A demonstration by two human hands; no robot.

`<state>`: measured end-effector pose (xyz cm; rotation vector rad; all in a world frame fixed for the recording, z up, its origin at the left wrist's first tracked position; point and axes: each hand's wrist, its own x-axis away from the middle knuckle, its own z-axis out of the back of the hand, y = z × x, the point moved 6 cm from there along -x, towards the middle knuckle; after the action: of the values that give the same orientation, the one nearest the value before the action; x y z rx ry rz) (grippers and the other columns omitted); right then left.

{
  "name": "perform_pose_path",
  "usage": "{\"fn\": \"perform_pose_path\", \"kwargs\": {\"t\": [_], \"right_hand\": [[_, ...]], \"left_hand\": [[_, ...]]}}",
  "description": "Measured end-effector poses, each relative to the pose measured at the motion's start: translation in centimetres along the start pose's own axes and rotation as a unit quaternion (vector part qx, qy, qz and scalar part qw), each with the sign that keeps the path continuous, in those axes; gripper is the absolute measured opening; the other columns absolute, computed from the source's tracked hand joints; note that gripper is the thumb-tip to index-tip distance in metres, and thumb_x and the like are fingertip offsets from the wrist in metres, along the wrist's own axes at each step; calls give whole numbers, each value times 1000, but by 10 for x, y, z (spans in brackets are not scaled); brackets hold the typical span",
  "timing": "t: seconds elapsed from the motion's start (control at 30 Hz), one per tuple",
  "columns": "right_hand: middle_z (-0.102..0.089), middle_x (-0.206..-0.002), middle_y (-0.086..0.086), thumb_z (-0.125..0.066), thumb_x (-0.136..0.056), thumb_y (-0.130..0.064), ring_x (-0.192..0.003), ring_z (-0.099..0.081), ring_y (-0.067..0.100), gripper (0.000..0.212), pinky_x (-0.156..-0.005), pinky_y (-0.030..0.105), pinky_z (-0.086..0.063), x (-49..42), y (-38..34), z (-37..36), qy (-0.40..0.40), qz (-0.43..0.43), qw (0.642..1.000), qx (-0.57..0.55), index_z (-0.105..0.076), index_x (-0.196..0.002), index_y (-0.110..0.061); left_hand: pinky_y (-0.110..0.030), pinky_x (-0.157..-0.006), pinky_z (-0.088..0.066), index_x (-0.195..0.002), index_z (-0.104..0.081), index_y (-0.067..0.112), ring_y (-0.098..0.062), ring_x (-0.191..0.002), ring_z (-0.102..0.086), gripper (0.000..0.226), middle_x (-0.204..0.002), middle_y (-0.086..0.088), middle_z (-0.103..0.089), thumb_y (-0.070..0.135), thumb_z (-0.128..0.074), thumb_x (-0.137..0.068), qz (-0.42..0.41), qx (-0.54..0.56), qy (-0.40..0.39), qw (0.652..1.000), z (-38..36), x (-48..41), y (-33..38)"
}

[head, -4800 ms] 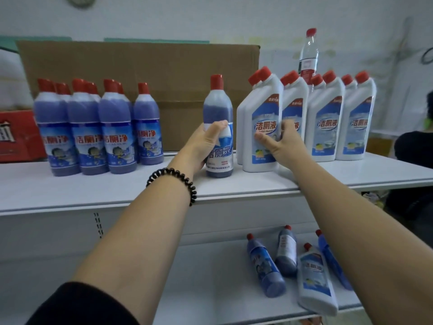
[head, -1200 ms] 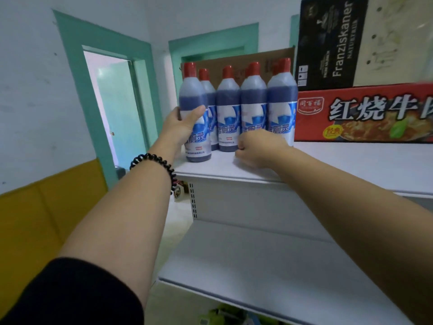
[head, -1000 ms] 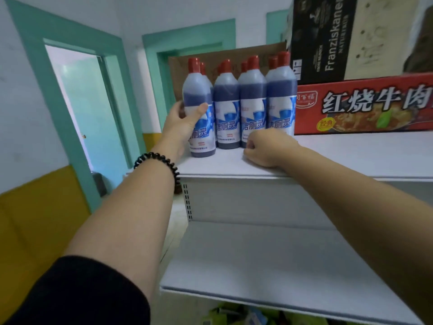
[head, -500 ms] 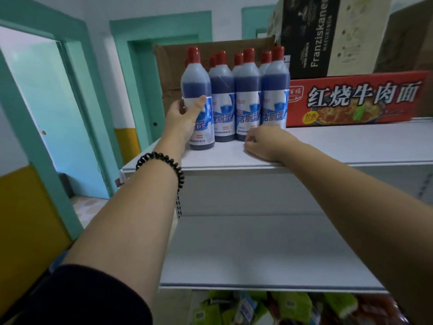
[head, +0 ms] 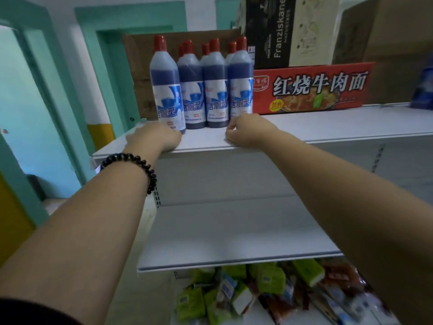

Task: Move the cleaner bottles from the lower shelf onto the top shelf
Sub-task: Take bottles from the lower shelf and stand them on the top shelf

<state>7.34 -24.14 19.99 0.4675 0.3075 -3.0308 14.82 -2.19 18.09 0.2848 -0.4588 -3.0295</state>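
On top shelf (head: 328,124): 洁厕灵 bottles (head: 215,90), Franziskaner box (head: 276,31)

Bare forearms; black bead bracelet (head: 138,165) on left wrist; black sleeve (head: 35,310) at left upper arm.

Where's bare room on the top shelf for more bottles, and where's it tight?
Bare: the top shelf strip in front of the red noodle box, rightward of the right hand; the lower shelf also shows bare. Tight: the left end, where blue cleaner bottles stand packed beside that box, the left hand at their base.
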Motion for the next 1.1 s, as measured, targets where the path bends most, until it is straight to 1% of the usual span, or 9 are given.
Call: {"fn": "perform_pose_path", "kwargs": {"t": [0.1, 0.17, 0.27, 0.43, 0.6, 0.8, 0.9, 1.0, 1.1], "right_hand": [[-67, -115, 7, -54, -93, -39, -100, -59, 26, 33, -91, 40, -53, 14, 13, 6, 15, -4, 1000, -7, -70, -114, -19], [-68, -111, 7, -52, -93, -41, -98, -60, 26, 33, -88, 40, -54, 28, 30, 12, 20, -10, 1000, -1, -71, -111, -21], [-67, -111, 9, -46, -96, -43, -100, -60, 28, 38, -84, 38, -52, 57, 71, 27, 47, -34, 998, 33, -70, -114, -20], [-61, -124, 11, -44, -99, -43, -110, -57, 32, 40, -89, 40, -43, 127, 178, 64, 78, -104, 986, 105, -63, -127, -24], [-57, -135, 9, -51, -96, -42, -121, -55, 31, 44, -100, 44, -45, 214, 293, 104, 41, -205, 967, 149, -58, -135, -24], [-59, -133, 12, -50, -95, -41, -119, -57, 34, 43, -100, 45, -47, 317, 412, 134, 18, -301, 937, 178, -61, -131, -20], [-63, -125, 13, -49, -94, -40, -110, -59, 34, 41, -96, 46, -49, 357, 462, 143, 8, -338, 923, 186, -62, -126, -18], [-65, -118, 13, -48, -93, -36, -99, -59, 34, 37, -85, 40, -48, 392, 512, 149, 5, -370, 908, 198, -64, -121, -18], [-62, -124, 12, -49, -94, -34, -105, -61, 34, 41, -83, 38, -49, 421, 564, 149, -1, -398, 894, 203, -60, -131, -21]], "left_hand": [[-51, -113, -36, -150, -40, 20, -37, -139, -41, 87, -157, -13, -38, 55, -35, -71, 0, -51, -22, 998, 2, 22, 26], [-48, -114, -35, -149, -41, 16, -36, -140, -41, 73, -157, -14, -38, 49, -41, -84, -27, -62, -42, 997, 1, 50, 63], [-49, -110, -40, -142, -49, 15, -35, -132, -47, 60, -149, -15, -47, 46, -44, -91, -84, -72, -38, 993, -12, 81, 130], [-47, -104, -45, -136, -54, 14, -36, -125, -53, 59, -142, -15, -54, 51, -42, -92, -218, -69, -33, 973, -45, 150, 260], [-44, -97, -47, -123, -59, 15, -36, -117, -54, 47, -129, -14, -60, 49, -48, -93, -324, -30, -23, 945, -72, 241, 390], [-40, -83, -44, -104, -57, 17, -33, -111, -58, 31, -120, -11, -63, 45, -49, -92, -417, -11, -40, 908, -115, 338, 512], [-42, -88, -47, -117, -59, 16, -34, -113, -58, 39, -124, -12, -62, 44, -49, -93, -440, -27, -68, 895, -146, 370, 561], [-41, -88, -49, -107, -56, 16, -32, -105, -59, 29, -120, -12, -63, 41, -48, -93, -469, -25, -104, 877, -178, 390, 610], [-41, -90, -50, -103, -54, 15, -33, -105, -59, 26, -121, -14, -63, 38, -50, -92, -488, -19, -142, 861, -212, 406, 660]]}}
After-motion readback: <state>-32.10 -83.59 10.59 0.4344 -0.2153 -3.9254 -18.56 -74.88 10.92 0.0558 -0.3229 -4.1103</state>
